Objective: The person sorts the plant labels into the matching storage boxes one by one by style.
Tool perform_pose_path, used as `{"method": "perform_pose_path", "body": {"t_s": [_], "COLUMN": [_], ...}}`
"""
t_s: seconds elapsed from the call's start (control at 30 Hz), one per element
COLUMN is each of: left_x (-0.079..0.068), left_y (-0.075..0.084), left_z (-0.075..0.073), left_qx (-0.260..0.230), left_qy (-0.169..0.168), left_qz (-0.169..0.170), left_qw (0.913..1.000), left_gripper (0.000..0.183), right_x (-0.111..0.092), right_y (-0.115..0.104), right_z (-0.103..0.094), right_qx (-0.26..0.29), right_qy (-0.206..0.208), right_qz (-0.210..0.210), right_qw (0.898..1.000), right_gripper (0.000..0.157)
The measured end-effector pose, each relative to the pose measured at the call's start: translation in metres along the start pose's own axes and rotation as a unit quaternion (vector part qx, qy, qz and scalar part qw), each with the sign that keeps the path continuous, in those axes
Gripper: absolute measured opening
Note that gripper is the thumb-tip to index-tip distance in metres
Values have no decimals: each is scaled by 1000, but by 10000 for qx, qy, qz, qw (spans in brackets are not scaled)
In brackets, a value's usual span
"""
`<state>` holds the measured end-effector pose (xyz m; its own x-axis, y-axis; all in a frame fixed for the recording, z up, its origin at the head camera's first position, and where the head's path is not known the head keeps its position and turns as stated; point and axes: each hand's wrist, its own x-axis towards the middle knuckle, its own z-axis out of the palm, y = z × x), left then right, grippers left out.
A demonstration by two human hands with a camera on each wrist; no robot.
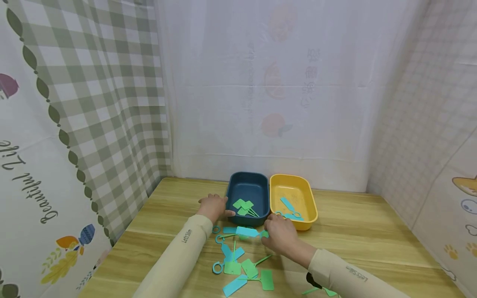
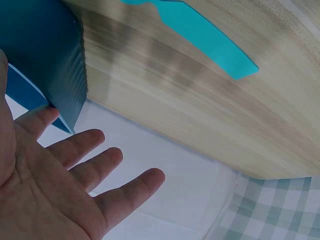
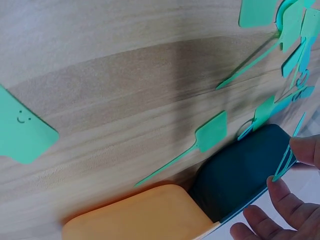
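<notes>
My right hand (image 1: 281,236) is in front of the two bins. Its thumb and finger pinch a blue plastic tag with a ring end (image 1: 247,231), seen nearly edge-on in the right wrist view. My left hand (image 1: 213,208) is at the left wall of the dark blue bin (image 1: 228,190), fingers spread, thumb over the rim. Several green flag-shaped tags with thin stems (image 1: 243,205) lie in that bin. Blue ring-ended tags (image 1: 287,203) lie in the yellow bin (image 1: 314,207) beside it. Below my right hand, a green tag (image 3: 212,131) lies on the table.
Loose green tags (image 1: 267,280) and blue tags (image 1: 234,285) overlap on the wooden table (image 1: 179,192) between my forearms. Another green tag (image 1: 330,292) lies partly under my right sleeve. A white curtain (image 1: 208,124) hangs behind the bins, and checked cloth (image 1: 123,91) hangs at left.
</notes>
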<state>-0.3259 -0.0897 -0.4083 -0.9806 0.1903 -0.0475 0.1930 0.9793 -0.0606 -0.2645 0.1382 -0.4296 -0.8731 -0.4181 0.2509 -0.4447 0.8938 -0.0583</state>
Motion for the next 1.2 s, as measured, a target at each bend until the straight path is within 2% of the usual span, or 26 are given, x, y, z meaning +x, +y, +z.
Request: {"method": "perform_pose_path", "body": {"t_s": [0.23,0.37,0.5,0.87,1.2], "left_x": [2,0,1,2,-2], "left_y": [0,1,-1,-1,1], "left_z": [5,2,1,5,0], "left_qx": [101,37,38,20,134], "left_qy": [102,1,43,109,108], "left_qz": [-12,-4,5,-2,1], "left_qw": [9999,10000,10000,9999,9999], "left_gripper": [68,68,70,70,67], "right_x": [-1,-1,0,3,9], "right_y": [2,4,6,12,22], "right_z": [-4,-5,-6,-12,-23], "right_qx": [131,156,132,25,18], "right_qy": [45,125,196,540,566], "right_qz": [36,37,10,-18,282], "right_qw": [9999,9998,9997,9985,9980], "right_gripper": [13,14,15,14,14]}}
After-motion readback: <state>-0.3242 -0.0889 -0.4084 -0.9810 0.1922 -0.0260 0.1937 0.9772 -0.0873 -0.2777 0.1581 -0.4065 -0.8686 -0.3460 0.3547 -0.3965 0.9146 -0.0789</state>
